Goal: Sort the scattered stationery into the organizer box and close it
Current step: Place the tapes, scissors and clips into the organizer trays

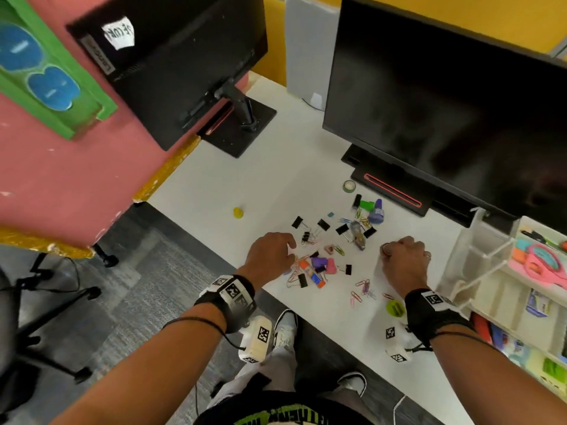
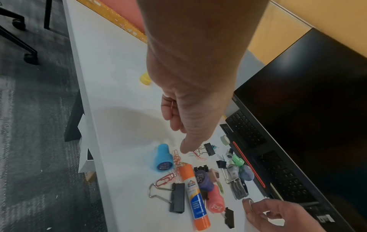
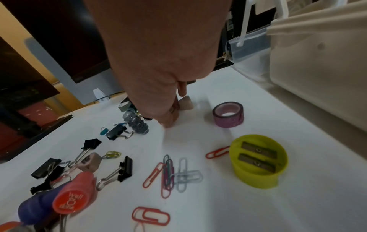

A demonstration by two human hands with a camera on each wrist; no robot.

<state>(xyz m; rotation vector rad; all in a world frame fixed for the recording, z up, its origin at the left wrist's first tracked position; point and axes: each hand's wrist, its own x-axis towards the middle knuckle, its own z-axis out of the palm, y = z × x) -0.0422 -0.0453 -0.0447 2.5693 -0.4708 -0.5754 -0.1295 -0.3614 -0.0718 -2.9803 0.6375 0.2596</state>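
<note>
Stationery lies scattered on the white desk [image 1: 214,167]: black binder clips [image 1: 322,224], coloured paper clips [image 3: 170,172], a glue stick [image 2: 193,194], stamps [image 2: 163,158], a purple tape roll [image 3: 228,115] and a green sharpener [image 3: 258,160]. My left hand [image 1: 273,253] hovers over the left of the pile, its curled fingers [image 2: 168,108] holding a thin pink paper clip, one digit pointing down at more clips. My right hand [image 1: 402,259] is curled near the pile's right side and seems to pinch a small pale tape roll [image 2: 248,201]. The open white organizer box [image 1: 478,265] stands to its right.
Two dark monitors [image 1: 445,102] stand behind the pile, their bases close to it. Pink scissors [image 1: 543,265] and other items lie in the organizer's compartments. A yellow cap [image 1: 238,212] sits alone at the left. The desk's front edge runs just below the clips.
</note>
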